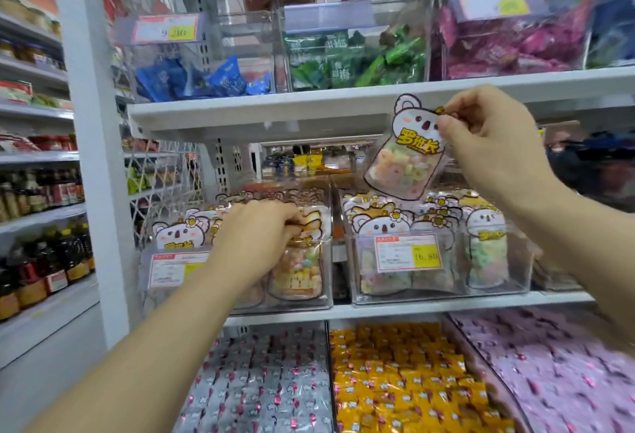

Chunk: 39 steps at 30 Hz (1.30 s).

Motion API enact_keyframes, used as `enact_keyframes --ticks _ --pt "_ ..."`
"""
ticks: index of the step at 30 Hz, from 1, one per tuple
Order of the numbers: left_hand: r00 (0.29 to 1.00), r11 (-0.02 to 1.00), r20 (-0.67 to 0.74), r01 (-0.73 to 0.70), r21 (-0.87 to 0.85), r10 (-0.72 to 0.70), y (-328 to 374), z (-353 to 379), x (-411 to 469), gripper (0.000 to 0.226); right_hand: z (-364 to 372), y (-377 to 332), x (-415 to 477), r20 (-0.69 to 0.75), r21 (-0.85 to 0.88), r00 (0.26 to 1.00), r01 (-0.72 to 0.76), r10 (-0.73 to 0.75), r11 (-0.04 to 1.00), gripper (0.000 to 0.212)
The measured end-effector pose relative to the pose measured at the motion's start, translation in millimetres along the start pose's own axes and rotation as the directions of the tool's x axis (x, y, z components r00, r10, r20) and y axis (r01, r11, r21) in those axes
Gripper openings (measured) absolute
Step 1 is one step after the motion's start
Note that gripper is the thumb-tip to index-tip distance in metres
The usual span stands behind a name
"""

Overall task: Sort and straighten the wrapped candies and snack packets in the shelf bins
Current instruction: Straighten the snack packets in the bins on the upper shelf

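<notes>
Right hand (491,144) is pinching a koala gummy pouch (405,161) by its top, hanging it near upright above the right clear bin (446,297); left hand (254,240) is gripping pouches (299,267) in the left bin (151,295).

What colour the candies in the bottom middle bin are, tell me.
Candies: yellow-orange, head view.

Bright, even shop light casts only soft shadows, a hazy sheen lies on the clear bins (247,34), and motion blur and wide-angle bending smear the frame's edges.
</notes>
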State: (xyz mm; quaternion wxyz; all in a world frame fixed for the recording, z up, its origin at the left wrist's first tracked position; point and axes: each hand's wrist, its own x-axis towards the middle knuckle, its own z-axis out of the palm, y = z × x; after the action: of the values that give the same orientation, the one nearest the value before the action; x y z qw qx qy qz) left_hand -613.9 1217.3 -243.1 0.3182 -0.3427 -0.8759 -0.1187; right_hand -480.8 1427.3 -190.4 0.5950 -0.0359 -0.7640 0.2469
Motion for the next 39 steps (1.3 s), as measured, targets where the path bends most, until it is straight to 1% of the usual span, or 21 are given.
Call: enact_keyframes --ticks 4,5,7,8,9,10,11,12,13,15,16,18,20,22,25,27,29,31,32,34,39 --pt "0.975 0.994 0.204 0.074 0.08 -0.089 5.6 -7.3 13.4 0.018 -26.2 13.9 1.9 -0.037 -0.059 0.999 0.004 -0.007 0.998 0.009" --pt "0.966 0.993 0.235 0.088 0.083 -0.106 8.2 -7.8 15.1 0.017 -34.0 19.0 2.4 -0.041 -0.083 0.999 0.005 -0.009 0.997 0.009" --pt "0.966 0.99 0.218 0.137 0.024 -0.139 17.4 -7.8 16.5 0.019 -49.0 30.0 2.9 -0.037 -0.13 0.999 -0.003 -0.002 0.992 0.011" --pt "0.971 0.984 0.172 0.172 -0.033 -0.164 24.0 -7.5 16.0 0.022 -55.6 35.7 2.6 -0.029 -0.148 1.0 -0.013 0.008 0.989 0.012" --pt "0.978 0.977 0.096 0.191 -0.091 -0.183 31.8 -7.8 15.4 0.026 -61.7 41.7 2.8 -0.018 -0.165 1.0 -0.021 0.018 0.986 0.012" --pt "0.984 0.975 0.004 0.175 -0.136 -0.176 40.5 -7.7 15.1 0.029 -66.9 47.8 3.2 0.001 -0.181 1.0 -0.029 0.029 0.983 0.013" --pt "0.987 0.978 -0.09 0.119 -0.169 -0.136 50.0 -7.4 15.3 0.03 -71.2 53.6 3.5 0.027 -0.192 0.999 -0.035 0.041 0.981 0.013" --pt "0.984 0.98 -0.163 0.038 -0.194 -0.07 59.2 -5.7 16.3 0.029 -74.5 58.7 4.0 0.061 -0.191 0.997 -0.042 0.054 0.981 0.013" --pt "0.979 0.977 -0.202 -0.047 -0.208 0.004 69.2 -3.4 17.8 0.027 -77.0 63.5 4.4 0.096 -0.187 0.993 -0.044 0.063 0.981 0.012" --pt "0.973 0.965 -0.192 -0.164 -0.206 0.125 88.0 2.6 21.1 0.023 -80.0 72.2 6.5 0.156 -0.197 0.985 -0.036 0.068 0.98 0.011" --pt "0.973 0.963 -0.164 -0.191 -0.191 0.161 96.1 6.9 22.4 0.022 -80.9 75.8 7.9 0.178 -0.207 0.982 -0.03 0.067 0.978 0.011" --pt "0.977 0.97 -0.095 -0.203 -0.135 0.191 105.1 18.5 24.0 0.023 -81.4 81.5 12.0 0.216 -0.203 0.975 -0.015 0.06 0.979 0.011" --pt "0.982 0.977 -0.042 -0.19 -0.096 0.186 107.0 30.6 23.9 0.025 -81.0 87.5 17.1 0.275 -0.196 0.961 0.019 0.036 0.98 0.012" --pt "0.984 0.979 -0.043 -0.177 -0.097 0.173 106.1 38.4 22.4 0.028 -78.7 93.0 19.8 0.358 -0.245 0.933 0.068 0.025 0.967 0.013" --pt "0.977 0.977 -0.085 -0.202 -0.07 0.196 105.7 42.8 20.6 0.03 -74.1 100.4 18.3 0.466 -0.33 0.885 0.148 0.024 0.932 0.014" --pt "0.97 0.973 -0.113 -0.223 -0.064 0.215 105.4 44.5 19.3 0.037 -68.5 104.4 11.9 0.534 -0.37 0.845 0.213 0.019 0.904 0.018" --pt "0.962 0.968 -0.145 -0.242 -0.064 0.231 104.8 46.3 18.7 0.045 -58.8 110.0 3.3 0.613 -0.442 0.79 0.335 0.007 0.832 0.02" --pt "0.957 0.966 -0.169 -0.251 -0.067 0.237 103.4 48.8 18.1 0.044 -50.2 110.9 -4.1 0.672 -0.52 0.74 0.441 0.031 0.732 0.023" --pt "0.954 0.965 -0.177 -0.255 -0.067 0.24 103.1 49.2 18.2 0.043 -49.1 109.1 -4.8 0.677 -0.532 0.734 0.434 0.057 0.727 0.024" --pt "0.952 0.963 -0.178 -0.262 -0.064 0.248 102.5 49.9 18.8 0.042 -51.3 104.7 -1.7 0.678 -0.529 0.727 0.379 0.11 0.759 0.025" --pt "0.957 0.961 -0.145 -0.264 -0.084 0.25 100.5 43.1 17.9 0.037 -49.6 96.5 1.2 0.736 -0.563 0.643 0.407 0.212 0.719 0.028"
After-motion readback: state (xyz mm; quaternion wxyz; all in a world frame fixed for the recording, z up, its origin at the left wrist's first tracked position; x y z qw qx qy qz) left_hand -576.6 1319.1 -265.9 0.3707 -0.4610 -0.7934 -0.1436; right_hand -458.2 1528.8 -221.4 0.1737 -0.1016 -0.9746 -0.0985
